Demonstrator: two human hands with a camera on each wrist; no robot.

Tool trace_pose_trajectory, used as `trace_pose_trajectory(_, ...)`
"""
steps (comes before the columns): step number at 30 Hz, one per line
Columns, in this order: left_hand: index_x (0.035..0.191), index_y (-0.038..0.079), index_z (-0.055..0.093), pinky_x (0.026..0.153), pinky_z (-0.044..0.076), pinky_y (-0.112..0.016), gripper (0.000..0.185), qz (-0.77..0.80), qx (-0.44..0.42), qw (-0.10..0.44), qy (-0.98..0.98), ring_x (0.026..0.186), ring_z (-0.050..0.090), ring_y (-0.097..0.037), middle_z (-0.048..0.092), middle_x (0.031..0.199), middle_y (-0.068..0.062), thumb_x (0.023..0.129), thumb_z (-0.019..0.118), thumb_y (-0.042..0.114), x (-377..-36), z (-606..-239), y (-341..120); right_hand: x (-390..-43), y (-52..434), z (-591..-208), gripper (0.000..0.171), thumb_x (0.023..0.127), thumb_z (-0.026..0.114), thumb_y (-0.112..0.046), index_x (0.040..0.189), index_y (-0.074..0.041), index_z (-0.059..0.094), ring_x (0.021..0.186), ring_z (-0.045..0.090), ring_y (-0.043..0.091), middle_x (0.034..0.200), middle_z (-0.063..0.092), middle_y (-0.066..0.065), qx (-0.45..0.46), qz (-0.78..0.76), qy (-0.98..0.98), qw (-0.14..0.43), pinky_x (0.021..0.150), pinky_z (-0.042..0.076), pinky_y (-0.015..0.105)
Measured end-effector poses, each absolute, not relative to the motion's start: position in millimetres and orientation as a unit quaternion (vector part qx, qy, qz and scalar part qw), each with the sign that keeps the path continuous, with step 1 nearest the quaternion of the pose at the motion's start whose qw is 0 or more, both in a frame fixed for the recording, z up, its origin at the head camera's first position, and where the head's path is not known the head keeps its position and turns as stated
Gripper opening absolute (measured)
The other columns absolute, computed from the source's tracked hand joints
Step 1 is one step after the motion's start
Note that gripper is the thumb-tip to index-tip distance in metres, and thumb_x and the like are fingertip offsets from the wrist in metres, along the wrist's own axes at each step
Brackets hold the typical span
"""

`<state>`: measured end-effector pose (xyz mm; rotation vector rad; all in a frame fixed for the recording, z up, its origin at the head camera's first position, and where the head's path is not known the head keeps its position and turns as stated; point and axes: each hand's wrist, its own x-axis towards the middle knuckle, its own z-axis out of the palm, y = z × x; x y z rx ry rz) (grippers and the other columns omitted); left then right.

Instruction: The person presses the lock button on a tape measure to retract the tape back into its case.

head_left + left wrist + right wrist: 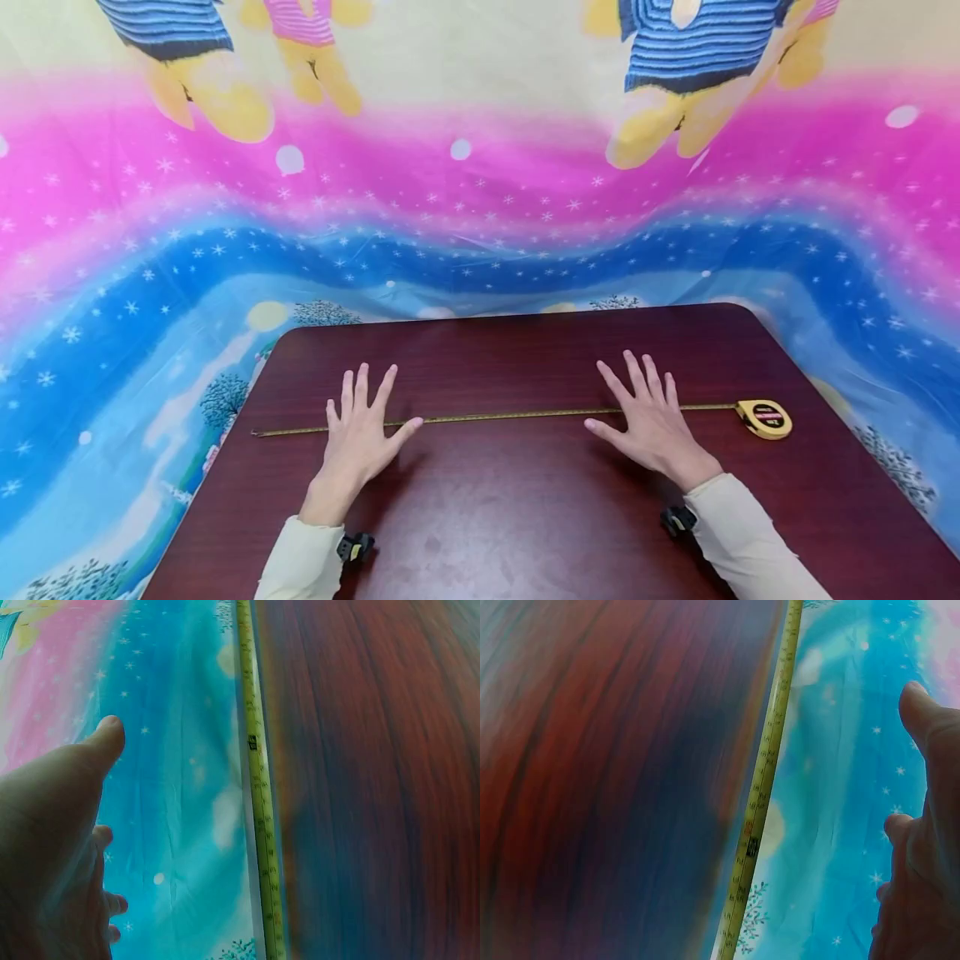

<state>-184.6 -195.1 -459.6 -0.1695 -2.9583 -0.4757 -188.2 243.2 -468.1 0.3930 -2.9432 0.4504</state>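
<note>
A tape measure with a yellow case point(765, 419) lies at the right of the table. Its yellow blade point(510, 415) is drawn out in a long line to the left, ending near the table's left side. My left hand point(354, 442) spreads its fingers over the left part of the blade, holding nothing. Over the blade's right part, short of the case, my right hand point(654, 427) is likewise spread with nothing in it. In the left wrist view the thumb point(105, 742) points up beside the marked blade point(259, 780). The right wrist view shows the right thumb point(922, 712) apart from the blade point(761, 780).
Under everything is a dark red-brown wooden table point(480, 508) with rounded far corners. A patterned cloth point(465, 200) in pink, blue and cream hangs behind it and along its sides. Small black devices sit at the left wrist point(356, 547) and right wrist point(678, 521).
</note>
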Motion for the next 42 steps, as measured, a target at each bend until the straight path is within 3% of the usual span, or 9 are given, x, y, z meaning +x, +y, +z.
trace_pose_trajectory(18,0.163,0.029,0.019,0.111,0.021,-0.076,0.091,-0.118,-0.072,0.116,-0.984,0.152,0.014,-0.048,0.019,0.165,-0.025,0.091,0.061,0.066,-174.9,-462.6,-241.9,-184.6,280.6,-460.1,0.092,0.089,0.063,-0.066,0.162,-0.025,0.024,0.155,0.003,0.048,0.168,0.014,0.024,0.146,0.135,-0.977,0.082,0.118,0.002,0.074)
trace_pose_trajectory(27,0.163,0.028,0.015,0.110,0.021,-0.077,0.093,-0.094,-0.059,0.098,-0.989,0.150,0.015,-0.050,0.020,0.163,-0.027,0.091,0.060,0.066,-164.2,-463.5,-270.3,-174.3,304.7,-458.2,0.093,0.088,0.065,-0.064,0.162,-0.024,0.024,0.154,0.005,0.050,0.166,0.017,0.026,0.140,0.131,-0.978,0.080,0.119,0.001,0.073)
trace_pose_trajectory(42,0.161,0.018,0.024,0.109,0.027,-0.075,0.088,-0.063,-0.064,0.092,-0.992,0.144,0.023,-0.055,0.029,0.156,-0.034,0.093,0.062,0.060,-165.5,-466.9,-316.6,-163.2,366.6,-458.2,0.093,0.091,0.065,-0.060,0.163,-0.021,0.020,0.152,0.002,0.055,0.165,0.015,0.031,0.120,0.126,-0.984,0.046,0.116,-0.003,0.076)
